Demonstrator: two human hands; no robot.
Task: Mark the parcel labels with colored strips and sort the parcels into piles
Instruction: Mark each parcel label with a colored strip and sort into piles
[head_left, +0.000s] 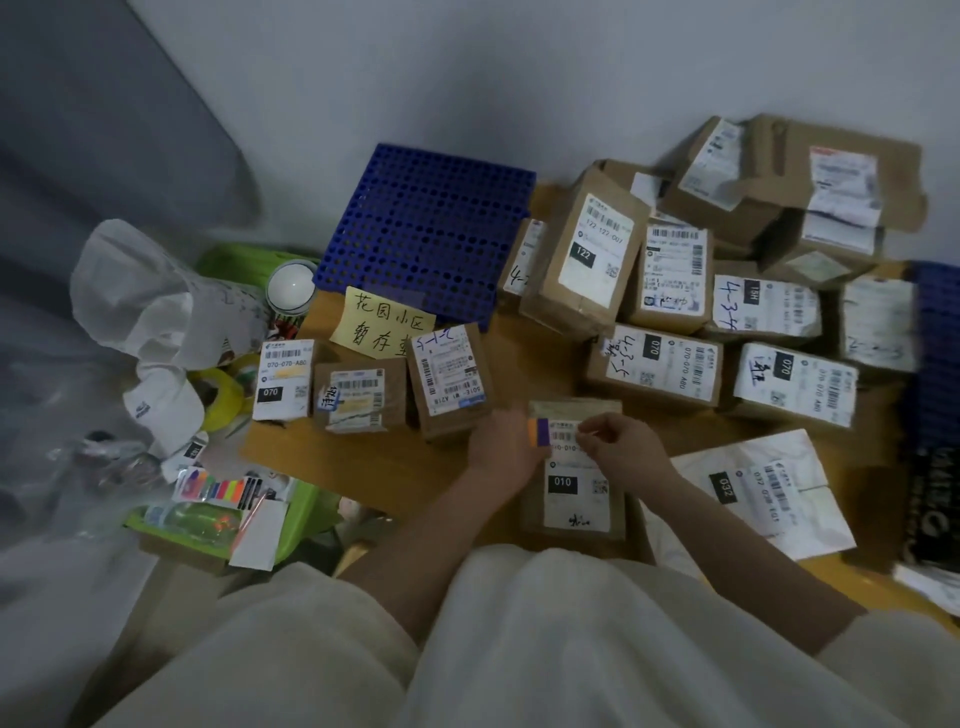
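Note:
A brown parcel with a white label marked 010 lies on the wooden board in front of me. My left hand holds a small pad of colored strips, purple and orange, at the label's top left corner. My right hand pinches something small and pale over the top of the label; I cannot tell what. Three labelled parcels stand in a row to the left. Many more parcels are piled at the right and back.
A blue perforated plastic board lies at the back with a yellow handwritten note in front of it. A green tray at the left holds a sheet of colored tabs. Tape rolls, a white cap and plastic bags lie further left. A white mailer lies at right.

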